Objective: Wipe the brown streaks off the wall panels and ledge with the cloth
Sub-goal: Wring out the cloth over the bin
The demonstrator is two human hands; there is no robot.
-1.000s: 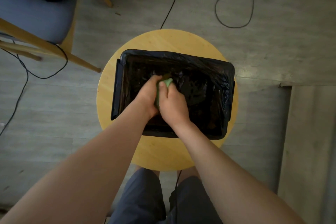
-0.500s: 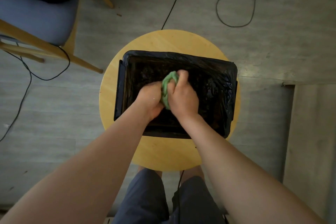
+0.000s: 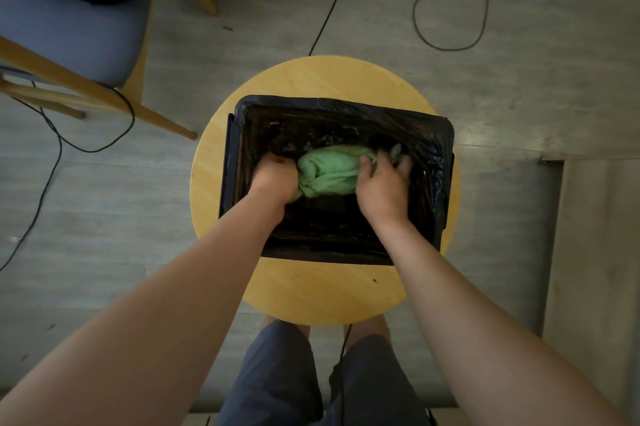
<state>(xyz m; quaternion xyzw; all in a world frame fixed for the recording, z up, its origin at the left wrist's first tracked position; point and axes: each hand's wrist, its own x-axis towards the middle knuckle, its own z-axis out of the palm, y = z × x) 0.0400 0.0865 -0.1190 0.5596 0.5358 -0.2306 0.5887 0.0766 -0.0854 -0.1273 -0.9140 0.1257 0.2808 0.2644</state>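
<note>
Our hands have drawn apart since the earlier frames, when they were pressed together around a bunched wad; now the cloth (image 3: pixel 328 169) is pulled out into a wider green roll between them. Our left hand (image 3: pixel 273 180) is closed in a fist on the cloth's left end, knuckles up. Our right hand (image 3: pixel 382 183) grips the right end, thumb lying on the fabric and fingers curled over it, with a scrap of green showing past them. The cloth sits low inside the bin (image 3: pixel 346 106), toward its far wall, and the bin is lined with a shiny black bag (image 3: pixel 436 148). We cannot tell whether the cloth touches the liner beneath. The bin stands on a round wooden stool (image 3: pixel 329 294). A chair (image 3: pixel 69 31) stands to our left, and a cable (image 3: pixel 446 49) loops over the grey floor (image 3: pixel 519 96) beyond.
</note>
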